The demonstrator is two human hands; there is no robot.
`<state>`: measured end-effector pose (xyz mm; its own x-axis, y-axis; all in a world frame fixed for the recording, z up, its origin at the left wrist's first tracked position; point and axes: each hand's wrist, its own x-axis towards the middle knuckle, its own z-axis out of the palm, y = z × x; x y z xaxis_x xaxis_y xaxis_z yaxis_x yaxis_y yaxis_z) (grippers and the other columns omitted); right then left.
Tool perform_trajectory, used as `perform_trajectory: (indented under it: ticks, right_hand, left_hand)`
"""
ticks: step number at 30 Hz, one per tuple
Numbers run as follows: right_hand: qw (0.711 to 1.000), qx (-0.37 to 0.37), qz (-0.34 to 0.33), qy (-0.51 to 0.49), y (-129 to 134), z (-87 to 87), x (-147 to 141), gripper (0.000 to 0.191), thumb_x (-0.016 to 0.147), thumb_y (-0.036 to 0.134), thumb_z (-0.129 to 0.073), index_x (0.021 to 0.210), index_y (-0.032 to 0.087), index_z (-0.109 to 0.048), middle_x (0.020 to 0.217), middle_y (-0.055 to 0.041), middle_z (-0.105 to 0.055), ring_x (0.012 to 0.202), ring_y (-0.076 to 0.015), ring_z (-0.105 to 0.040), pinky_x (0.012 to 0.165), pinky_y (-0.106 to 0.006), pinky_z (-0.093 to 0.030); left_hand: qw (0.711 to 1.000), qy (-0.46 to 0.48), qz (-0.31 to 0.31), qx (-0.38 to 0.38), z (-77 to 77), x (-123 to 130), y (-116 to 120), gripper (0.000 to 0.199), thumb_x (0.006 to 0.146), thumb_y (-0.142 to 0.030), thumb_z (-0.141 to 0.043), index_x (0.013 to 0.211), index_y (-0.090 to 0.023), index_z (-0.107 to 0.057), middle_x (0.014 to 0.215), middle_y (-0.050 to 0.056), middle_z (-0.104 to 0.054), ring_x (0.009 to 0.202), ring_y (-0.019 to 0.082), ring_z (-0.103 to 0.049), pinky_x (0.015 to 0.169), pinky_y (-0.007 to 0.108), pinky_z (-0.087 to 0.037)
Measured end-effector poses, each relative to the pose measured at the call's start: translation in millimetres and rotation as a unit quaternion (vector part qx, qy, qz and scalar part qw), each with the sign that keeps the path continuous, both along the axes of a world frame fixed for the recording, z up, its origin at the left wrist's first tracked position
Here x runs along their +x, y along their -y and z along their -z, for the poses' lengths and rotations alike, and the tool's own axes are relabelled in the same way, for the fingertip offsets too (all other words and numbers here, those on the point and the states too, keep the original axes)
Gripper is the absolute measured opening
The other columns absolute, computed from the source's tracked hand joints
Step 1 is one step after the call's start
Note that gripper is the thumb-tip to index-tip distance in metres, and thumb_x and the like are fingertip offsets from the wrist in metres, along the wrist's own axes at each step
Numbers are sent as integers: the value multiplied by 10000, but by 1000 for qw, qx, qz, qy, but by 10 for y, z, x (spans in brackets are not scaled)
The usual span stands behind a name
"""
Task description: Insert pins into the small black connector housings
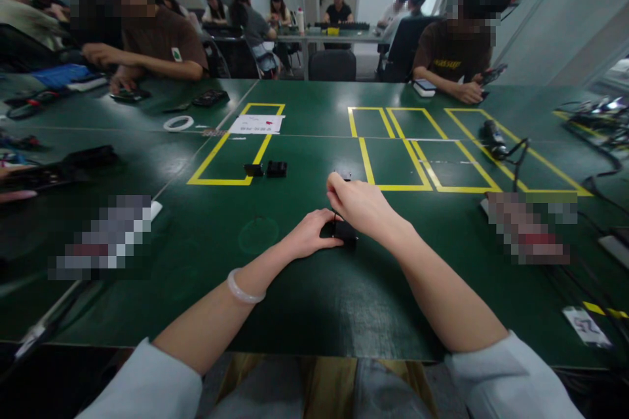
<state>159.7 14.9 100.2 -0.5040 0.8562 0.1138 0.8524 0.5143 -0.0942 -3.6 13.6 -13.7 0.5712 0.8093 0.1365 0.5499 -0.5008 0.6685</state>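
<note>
A small black part point(345, 232) rests on the green table point(304, 301) in front of me. My left hand point(315, 232) is closed around its left side, thumb in front and fingers behind. Just above it, my right hand point(356, 201) is bent into a closed grip; a thin dark piece shows beneath its fingers, and what they hold is too small to name. Beyond the hands, a small object point(346, 176) is mostly covered by my right hand. Two black pieces, one flat point(253, 169) and one blocky point(277, 169), stand by the yellow tape at the left.
Yellow tape rectangles point(397, 187) mark the table. A white paper point(257, 124) and a tape roll point(178, 123) lie at the back left. Blurred devices sit at both sides, with a black device point(493, 140) and cables at the right. Two people sit across the table.
</note>
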Motion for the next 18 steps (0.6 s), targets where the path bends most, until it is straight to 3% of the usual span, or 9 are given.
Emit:
perform_trajectory:
  ticks: [18]
  right_hand:
    - [1000,3,-15,-18,19,-26,10,231,1006,299,-345,1082,194,-536,896,-46,-729,779,-188,-670,585,-278,-305]
  left_hand:
    - [1000,8,2,2,24,-11,-15,457,815,-445,-731,1186,-201,-621,1250,96,-643,1174,312,-579,1023,449,-423]
